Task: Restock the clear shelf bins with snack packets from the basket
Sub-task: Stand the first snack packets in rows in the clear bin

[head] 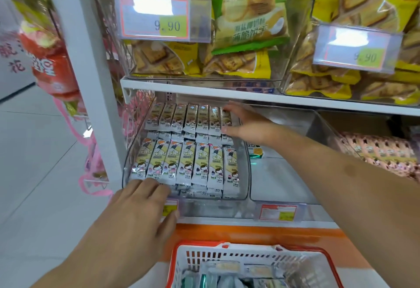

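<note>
A white slatted plastic basket with an orange rim (254, 262) is seen nearest the camera at the bottom edge, with several pale snack packets (229, 274) lying inside; their detail is blurred. Just above it, the left hand (138, 206) is laid flat with fingers extended over the front lip of a clear plastic shelf bin (246, 174), the fingertips touching the near ends of the front row of packets; nothing is gripped by it. Two rows of slim white-and-yellow cartoon-printed stick packets (193, 165) are held in this bin, packed side by side. At the far row, the right hand (247, 126) is spread wide, its fingers resting on the rightmost packets and its thumb lower against the same row; no packet is seen to be lifted. A neighbouring clear bin (284, 181) to the right is seen with a single green-and-yellow packet (255, 151) at its left side. Further right, pink packets (381, 151) are stacked. On the upper shelf, yellow cracker bags (236, 63) and a green biscuit bag (250, 8) are stored behind price labels (156, 17) reading 9.90.
</note>
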The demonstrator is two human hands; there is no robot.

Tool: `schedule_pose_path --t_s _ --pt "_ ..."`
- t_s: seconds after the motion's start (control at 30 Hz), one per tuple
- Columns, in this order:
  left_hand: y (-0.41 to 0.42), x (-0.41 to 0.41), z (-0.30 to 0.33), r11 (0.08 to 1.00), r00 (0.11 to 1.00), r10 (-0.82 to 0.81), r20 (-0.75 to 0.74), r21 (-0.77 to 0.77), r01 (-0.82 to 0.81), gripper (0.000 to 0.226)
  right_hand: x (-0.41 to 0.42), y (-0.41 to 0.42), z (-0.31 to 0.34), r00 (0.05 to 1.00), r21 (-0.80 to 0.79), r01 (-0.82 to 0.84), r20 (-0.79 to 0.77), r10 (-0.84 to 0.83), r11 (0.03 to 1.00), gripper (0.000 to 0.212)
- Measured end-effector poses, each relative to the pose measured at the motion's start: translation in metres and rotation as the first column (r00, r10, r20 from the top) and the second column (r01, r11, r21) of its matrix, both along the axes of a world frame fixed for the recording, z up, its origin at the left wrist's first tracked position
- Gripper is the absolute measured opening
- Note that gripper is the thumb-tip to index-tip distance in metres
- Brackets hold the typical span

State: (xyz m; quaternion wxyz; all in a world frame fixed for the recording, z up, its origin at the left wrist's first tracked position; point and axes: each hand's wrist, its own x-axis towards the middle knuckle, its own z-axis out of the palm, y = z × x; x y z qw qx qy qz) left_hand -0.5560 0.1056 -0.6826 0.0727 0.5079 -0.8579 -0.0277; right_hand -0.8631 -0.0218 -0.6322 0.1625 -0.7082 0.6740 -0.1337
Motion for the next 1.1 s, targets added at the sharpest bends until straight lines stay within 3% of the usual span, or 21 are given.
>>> schedule_pose_path --t_s 0.23,0.63,0.8,0.87,0.97,1.03,1.1 --pt "0.001 0.000 -0.001 1.000 1.000 0.006 -0.006 -0.010 -0.006 0.045 -0.014 -0.003 -0.012 0.999 0.019 0.050 0.020 -0.051 0.999 0.080" --pt "0.005 -0.002 0.002 1.000 0.997 -0.016 -0.070 0.023 0.018 0.058 -0.017 0.030 -0.013 0.993 -0.036 0.056 0.106 -0.052 0.998 0.076" --pt "0.023 -0.013 0.009 0.994 0.974 -0.105 -0.202 -0.039 0.099 0.041 -0.009 0.082 -0.011 0.986 -0.156 0.063 0.165 -0.037 0.986 0.060" --pt "0.034 -0.019 0.010 0.992 0.964 -0.121 -0.238 0.014 0.128 0.036 -0.002 0.117 -0.013 0.991 -0.264 0.004 0.132 0.032 0.964 0.046" --pt "0.047 -0.024 -0.003 0.966 0.986 -0.094 -0.138 0.229 0.124 0.037 0.017 0.180 -0.027 0.985 -0.395 -0.118 0.068 0.157 0.911 0.031" --pt "0.055 -0.028 -0.021 0.936 0.996 -0.092 0.000 0.341 0.086 0.042 0.030 0.220 -0.049 0.974 -0.299 -0.207 0.029 0.226 0.932 0.023" --pt "0.065 -0.031 -0.048 0.904 0.982 -0.125 0.144 0.423 0.053 0.047 0.036 0.248 -0.088 0.959 -0.092 -0.283 -0.043 0.280 0.955 0.022"
